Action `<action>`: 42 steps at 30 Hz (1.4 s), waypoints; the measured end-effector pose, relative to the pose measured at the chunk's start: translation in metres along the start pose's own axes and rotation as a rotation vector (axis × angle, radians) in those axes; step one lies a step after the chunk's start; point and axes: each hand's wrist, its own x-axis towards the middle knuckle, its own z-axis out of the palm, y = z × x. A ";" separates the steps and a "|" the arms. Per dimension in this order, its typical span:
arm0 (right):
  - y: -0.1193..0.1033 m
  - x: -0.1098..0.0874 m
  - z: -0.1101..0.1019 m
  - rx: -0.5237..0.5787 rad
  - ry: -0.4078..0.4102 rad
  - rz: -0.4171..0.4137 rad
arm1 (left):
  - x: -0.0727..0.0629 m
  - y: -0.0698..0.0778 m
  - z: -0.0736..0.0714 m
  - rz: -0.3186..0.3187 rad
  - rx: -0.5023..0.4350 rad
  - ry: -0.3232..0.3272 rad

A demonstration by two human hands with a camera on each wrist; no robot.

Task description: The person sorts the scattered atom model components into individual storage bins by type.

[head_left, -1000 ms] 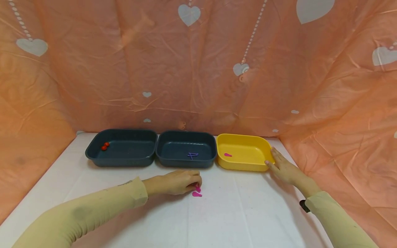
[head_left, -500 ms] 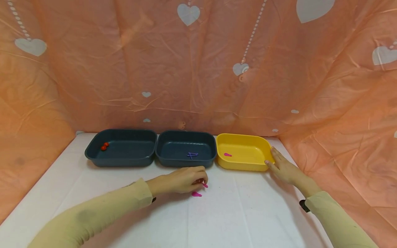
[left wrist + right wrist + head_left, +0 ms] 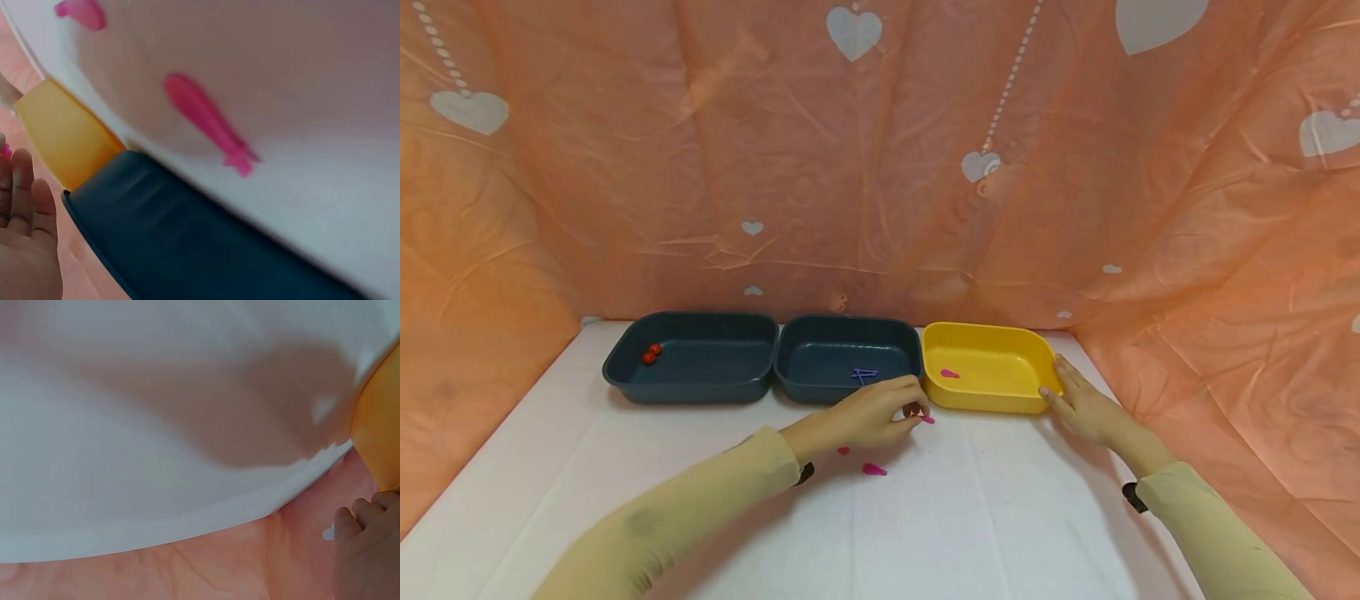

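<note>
My left hand (image 3: 876,414) pinches a small pink teardrop-shaped piece (image 3: 928,419) between thumb and fingertips, just in front of the yellow tray (image 3: 985,402). In the left wrist view only a sliver of that piece shows at the left edge. Below the hand, a second pink piece (image 3: 874,469) lies on the white cloth. Another pink piece (image 3: 843,451) is partly hidden by the left hand; the left wrist view shows an elongated pink piece (image 3: 203,115) with a small pronged end. My right hand (image 3: 1086,408) rests with extended fingers against the yellow tray's right end.
Inside the yellow tray lies one pink piece (image 3: 950,373). The middle dark tray (image 3: 820,392) holds several thin purple sticks (image 3: 864,374). Two red round things (image 3: 651,354) sit in the left dark tray (image 3: 700,392). A peach curtain (image 3: 865,208) hangs behind the trays.
My left hand has lifted the pink piece and carried it right and away toward the yellow tray. The pink piece behind it has come into view. The right hand stays put.
</note>
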 end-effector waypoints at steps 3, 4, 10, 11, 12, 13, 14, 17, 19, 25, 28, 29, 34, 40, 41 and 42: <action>0.000 0.000 0.000 0.008 0.000 0.000 | 0.009 0.000 0.001 -0.007 0.000 0.022; 0.001 0.000 0.000 0.008 -0.001 -0.001 | 0.012 -0.001 0.002 -0.004 -0.003 0.030; 0.004 0.000 0.002 0.009 -0.009 0.006 | 0.031 -0.005 0.004 -0.007 -0.026 0.074; 0.004 0.000 0.002 0.011 -0.010 0.010 | 0.034 -0.005 0.004 -0.012 -0.028 0.083; 0.005 0.000 0.002 0.012 -0.009 0.008 | 0.037 -0.006 0.004 -0.016 -0.028 0.094; 0.005 -0.001 0.003 0.011 -0.008 0.008 | 0.040 -0.006 0.004 -0.022 -0.030 0.103; 0.006 -0.001 0.003 0.010 -0.007 0.009 | 0.044 -0.007 0.004 -0.030 -0.029 0.111; 0.007 -0.001 0.003 0.008 -0.003 0.009 | 0.054 -0.010 0.004 -0.053 -0.026 0.129; 0.007 -0.001 0.004 0.004 -0.002 0.013 | 0.060 -0.012 0.004 -0.073 -0.021 0.132; 0.008 0.000 0.004 0.005 -0.006 0.017 | 0.076 -0.019 0.006 -0.129 -0.007 0.123; 0.008 0.000 0.004 0.007 -0.006 0.016 | 0.083 -0.020 0.006 -0.148 0.007 0.124; 0.008 0.000 0.004 0.007 -0.006 0.017 | 0.086 -0.020 0.007 -0.154 0.018 0.120; 0.008 0.001 0.005 0.005 -0.007 0.016 | 0.098 -0.020 0.008 -0.219 0.047 0.098; 0.007 0.002 0.005 -0.002 0.000 0.013 | 0.110 -0.023 0.014 -0.309 0.061 0.076; 0.007 0.002 0.005 -0.005 0.002 0.011 | 0.112 -0.023 0.014 -0.317 0.075 0.072; 0.007 0.002 0.005 -0.006 0.004 0.009 | 0.114 -0.024 0.015 -0.325 0.086 0.068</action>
